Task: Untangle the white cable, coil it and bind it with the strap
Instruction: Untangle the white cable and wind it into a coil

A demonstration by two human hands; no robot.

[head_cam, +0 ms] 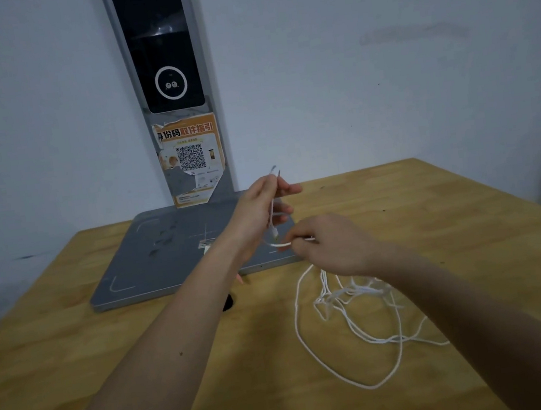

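Note:
A thin white cable lies in loose tangled loops on the wooden table, right of centre. My left hand is raised above the table and pinches the cable near one end, whose plug sticks up past the fingers. A short stretch of cable hangs from that hand down to my right hand. My right hand pinches the cable just below and right of the left hand, and the rest of the cable drops from it to the tangle. I see no strap.
A grey scanner stand has its flat base on the table's far left half. Its upright post rises against the wall and carries an orange QR sticker. A dark round hole is in the tabletop near my left forearm.

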